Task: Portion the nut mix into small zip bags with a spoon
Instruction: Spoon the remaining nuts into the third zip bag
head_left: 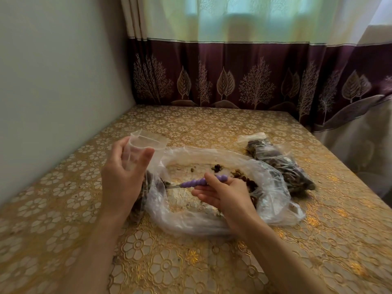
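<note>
A large clear plastic bag (273, 187) lies open on the table, with nut mix (244, 179) scattered along its right inner side. My right hand (224, 194) grips a spoon with a purple beaded handle (201, 181); its metal end points left inside the big bag. My left hand (123, 172) holds a small clear zip bag (146, 142) upright, mouth open, just left of the big bag. The spoon's bowl is partly hidden by plastic.
Filled zip bags of nut mix (284, 166) lie at the right of the big bag, and more nut mix shows under my left wrist (140, 200). The table carries a gold floral cloth (191, 262). A wall stands at the left, a curtain behind.
</note>
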Tool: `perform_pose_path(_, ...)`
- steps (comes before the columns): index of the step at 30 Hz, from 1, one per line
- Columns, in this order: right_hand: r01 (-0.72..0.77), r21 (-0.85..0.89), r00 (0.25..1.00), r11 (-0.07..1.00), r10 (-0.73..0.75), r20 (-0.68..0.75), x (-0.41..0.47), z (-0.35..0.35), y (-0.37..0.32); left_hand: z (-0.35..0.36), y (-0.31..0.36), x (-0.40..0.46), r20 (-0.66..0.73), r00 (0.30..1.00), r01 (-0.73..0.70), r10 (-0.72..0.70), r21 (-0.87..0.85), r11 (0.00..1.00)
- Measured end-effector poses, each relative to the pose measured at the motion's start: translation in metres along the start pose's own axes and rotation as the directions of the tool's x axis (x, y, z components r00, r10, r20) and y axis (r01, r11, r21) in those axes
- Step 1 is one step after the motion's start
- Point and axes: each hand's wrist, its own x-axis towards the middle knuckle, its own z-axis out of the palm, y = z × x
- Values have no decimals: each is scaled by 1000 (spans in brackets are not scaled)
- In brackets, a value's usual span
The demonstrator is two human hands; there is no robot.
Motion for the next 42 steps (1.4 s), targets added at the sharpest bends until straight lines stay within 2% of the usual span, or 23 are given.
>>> perform_pose_path(4, -86, 30, 996, 996, 85, 25, 0, -4, -3, -1, -1, 0, -4, 1000, 12, -12, -2, 1000)
perform_pose_path(7, -111, 29, 992, 993, 112, -62, 2, -8, -6, -2, -2, 0, 0, 1000, 18, -18, 2, 1000)
perform_pose_path(13, -91, -32, 984, 995, 85, -156, 3, -17, -12, -1, -2, 1, 2, 1000, 17, -17, 0, 1000)
perform_pose_path(20, -56, -18, 969, 998, 50, -240, 3, -27, -20, -2, -2, 1, 34, 999, 3, -3, 5, 1000)
perform_pose_path(23, 18, -9, 963, 1000, -20, -270, 2, -31, -25, 0, -3, 0, 91, 996, -8, 3, 55, 998)
perform_pose_path(28, 247, 45, 913, 968, -217, -346, 0, -35, -30, 5, 0, -1, 242, 970, -84, 37, 187, 979)
perform_pose_path(34, 461, -70, 814, 885, -453, -364, -2, -30, -30, 11, 1, -2, 318, 947, -138, 56, 243, 960)
perform_pose_path(37, 501, -72, 809, 863, -496, -316, -5, -26, -28, 11, -1, -2, 320, 946, -129, 46, 244, 961)
perform_pose_path(42, 562, -87, 810, 822, -569, -143, -7, -15, -22, 12, -3, -2, 290, 956, -112, 48, 209, 972)
